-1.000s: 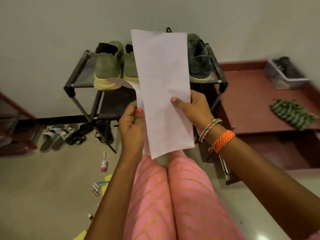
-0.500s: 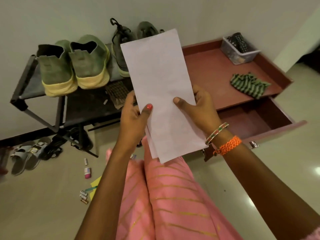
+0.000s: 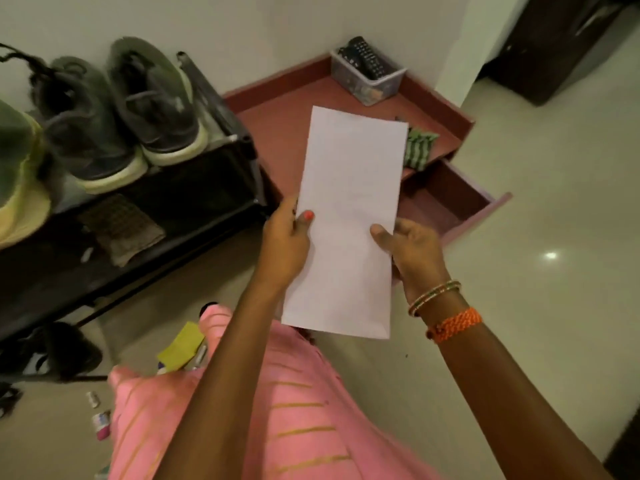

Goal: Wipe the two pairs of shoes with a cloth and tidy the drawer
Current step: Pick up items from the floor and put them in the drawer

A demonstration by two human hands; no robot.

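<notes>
Now the left hand (image 3: pixel 285 242) and right hand (image 3: pixel 412 252) both pinch a folded white paper (image 3: pixel 346 220) above the open drawer (image 3: pixel 460 202).

There were two grey shoes (image 3: pixel 138 109) and one green shoe (image 3: pixel 17 161) on the rack, one folded white paper (image 3: pixel 349 220), one open drawer (image 3: pixel 446 206), one striped green cloth (image 3: pixel 419 147), one brown cloth (image 3: pixel 124 226) and one clear tub (image 3: pixel 370 84) of remotes.

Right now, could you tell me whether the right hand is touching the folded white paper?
Touching. The head view shows the right hand with its thumb lying on the front of the folded white paper at its right edge.
</notes>
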